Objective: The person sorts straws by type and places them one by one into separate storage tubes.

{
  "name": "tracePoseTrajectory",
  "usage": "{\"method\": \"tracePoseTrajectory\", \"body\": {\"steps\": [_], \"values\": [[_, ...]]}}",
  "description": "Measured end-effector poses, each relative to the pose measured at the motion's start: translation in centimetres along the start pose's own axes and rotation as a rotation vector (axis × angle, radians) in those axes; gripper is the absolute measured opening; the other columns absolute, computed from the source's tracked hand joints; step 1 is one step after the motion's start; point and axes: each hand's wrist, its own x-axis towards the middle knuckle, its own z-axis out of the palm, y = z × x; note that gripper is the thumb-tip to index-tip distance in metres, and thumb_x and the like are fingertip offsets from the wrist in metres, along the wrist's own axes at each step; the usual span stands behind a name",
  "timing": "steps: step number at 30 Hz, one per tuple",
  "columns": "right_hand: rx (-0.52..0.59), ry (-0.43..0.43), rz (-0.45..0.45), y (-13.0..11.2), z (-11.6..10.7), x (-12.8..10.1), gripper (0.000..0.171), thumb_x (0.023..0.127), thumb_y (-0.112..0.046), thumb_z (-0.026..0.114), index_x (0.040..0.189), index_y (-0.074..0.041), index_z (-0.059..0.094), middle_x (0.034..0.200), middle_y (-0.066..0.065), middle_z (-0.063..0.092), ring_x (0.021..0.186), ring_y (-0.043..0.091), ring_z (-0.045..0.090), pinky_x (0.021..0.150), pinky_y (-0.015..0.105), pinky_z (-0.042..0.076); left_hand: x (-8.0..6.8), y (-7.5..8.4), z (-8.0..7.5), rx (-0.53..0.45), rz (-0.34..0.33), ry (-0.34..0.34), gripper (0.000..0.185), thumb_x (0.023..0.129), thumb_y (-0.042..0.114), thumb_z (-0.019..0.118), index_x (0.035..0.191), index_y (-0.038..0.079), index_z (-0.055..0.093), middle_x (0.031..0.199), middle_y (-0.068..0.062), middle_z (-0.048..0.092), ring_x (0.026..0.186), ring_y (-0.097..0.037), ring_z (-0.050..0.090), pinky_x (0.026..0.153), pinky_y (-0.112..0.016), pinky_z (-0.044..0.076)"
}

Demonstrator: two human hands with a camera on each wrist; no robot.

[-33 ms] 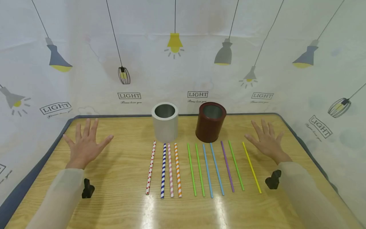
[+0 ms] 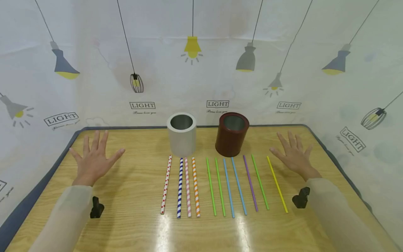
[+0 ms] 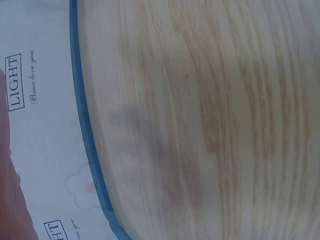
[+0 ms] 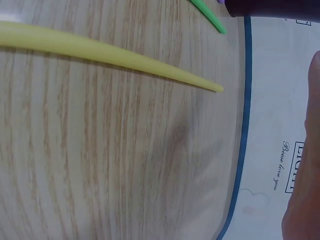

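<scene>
My left hand is spread with straight fingers over the left of the table, holding nothing. On the right, my right hand is likewise spread, and the yellow straw lies nearest to it. Patterned straws lie left of centre: red-dotted, blue-striped, pink-striped and orange-striped. Plain ones follow to the right, in green, blue and purple. Behind the straws stand a white cylindrical holder and a dark red one, both upright with open tops.
A pale curtain printed with lamps surrounds the wooden table at the back and sides. Dark blue edging runs along the table's rim. Black clips hang at both wrists, the left clip and the right clip.
</scene>
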Motion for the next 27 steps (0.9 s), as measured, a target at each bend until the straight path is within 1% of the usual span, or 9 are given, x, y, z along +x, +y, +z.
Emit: {"method": "tracePoseTrajectory", "body": {"steps": [11, 15, 17, 18, 20, 22, 23, 24, 27], "values": [[-0.004, -0.010, 0.010, 1.1, 0.3, -0.3, 0.075, 0.092, -0.055, 0.036, 0.148, -0.023, -0.002, 0.148, 0.014, -0.021, 0.129, 0.037, -0.027, 0.078, 0.070, -0.027, -0.4, -0.1, -0.1, -0.002, 0.001, -0.003, 0.084, 0.088, 0.062, 0.037, 0.148, 0.020, -0.004, 0.150, -0.015, -0.011, 0.130, -0.040, -0.022, 0.082, -0.070, -0.023], [-0.013, -0.034, 0.012, 0.9, 0.0, -0.6, 0.076, 0.092, -0.056, 0.036, 0.148, -0.020, -0.001, 0.149, 0.019, -0.014, 0.130, 0.042, -0.022, 0.079, 0.071, -0.025, -0.3, 0.1, 0.2, -0.010, 0.008, -0.008, 0.083, 0.088, 0.062, 0.037, 0.148, 0.019, -0.001, 0.150, -0.018, -0.007, 0.131, -0.044, -0.017, 0.083, -0.071, -0.022], [-0.008, -0.041, -0.001, 0.3, -0.4, -0.8, 0.076, 0.091, -0.055, 0.038, 0.148, -0.014, 0.008, 0.149, 0.023, 0.001, 0.132, 0.046, -0.008, 0.085, 0.074, -0.016, 0.0, 0.4, 0.4, -0.036, 0.019, 0.003, 0.081, 0.088, 0.060, 0.039, 0.148, 0.015, 0.007, 0.150, -0.021, 0.004, 0.132, -0.047, -0.005, 0.085, -0.073, -0.017], [0.010, -0.051, -0.007, -0.2, -0.7, -0.8, 0.075, 0.092, -0.054, 0.040, 0.148, -0.011, 0.013, 0.148, 0.025, 0.010, 0.132, 0.047, 0.003, 0.090, 0.074, -0.008, 0.2, 0.7, 0.4, -0.047, 0.032, 0.019, 0.078, 0.089, 0.058, 0.041, 0.147, 0.012, 0.015, 0.148, -0.023, 0.013, 0.131, -0.048, 0.006, 0.088, -0.074, -0.009], [0.050, -0.068, -0.026, -1.6, -1.3, -0.9, 0.071, 0.092, -0.051, 0.042, 0.143, -0.003, 0.026, 0.138, 0.028, 0.033, 0.125, 0.048, 0.028, 0.093, 0.070, 0.017, 0.6, 1.6, 0.2, -0.110, 0.054, 0.035, 0.069, 0.091, 0.050, 0.045, 0.141, 0.005, 0.032, 0.138, -0.026, 0.032, 0.123, -0.047, 0.028, 0.093, -0.072, 0.012], [0.101, -0.085, -0.045, -3.4, -2.0, -1.0, 0.064, 0.093, -0.046, 0.046, 0.135, 0.002, 0.039, 0.122, 0.027, 0.050, 0.108, 0.043, 0.048, 0.084, 0.058, 0.040, 1.0, 2.6, 0.0, -0.191, 0.069, 0.045, 0.056, 0.093, 0.042, 0.048, 0.131, 0.000, 0.046, 0.123, -0.027, 0.048, 0.108, -0.044, 0.046, 0.087, -0.063, 0.033], [0.133, -0.097, -0.058, -4.4, -2.2, -1.1, 0.061, 0.093, -0.043, 0.047, 0.131, 0.004, 0.043, 0.113, 0.026, 0.056, 0.099, 0.040, 0.055, 0.075, 0.051, 0.046, 1.3, 3.3, -0.2, -0.235, 0.070, 0.042, 0.050, 0.093, 0.037, 0.049, 0.126, -0.001, 0.051, 0.116, -0.026, 0.053, 0.101, -0.042, 0.051, 0.081, -0.058, 0.041], [0.181, -0.118, -0.061, -5.5, -2.4, -1.2, 0.057, 0.093, -0.040, 0.048, 0.129, 0.005, 0.046, 0.104, 0.024, 0.059, 0.091, 0.036, 0.058, 0.071, 0.048, 0.049, 1.6, 3.9, -0.4, -0.285, 0.072, 0.037, 0.045, 0.093, 0.033, 0.051, 0.123, -0.002, 0.054, 0.110, -0.026, 0.056, 0.096, -0.040, 0.055, 0.074, -0.054, 0.046], [0.297, -0.169, -0.086, -8.5, -2.4, -1.3, 0.046, 0.092, -0.032, 0.053, 0.121, 0.004, 0.054, 0.084, 0.013, 0.062, 0.070, 0.024, 0.060, 0.058, 0.038, 0.051, 2.7, 5.7, -0.8, -0.419, 0.052, 0.014, 0.038, 0.093, 0.027, 0.053, 0.120, 0.000, 0.057, 0.103, -0.022, 0.060, 0.089, -0.035, 0.058, 0.069, -0.047, 0.050]]}}
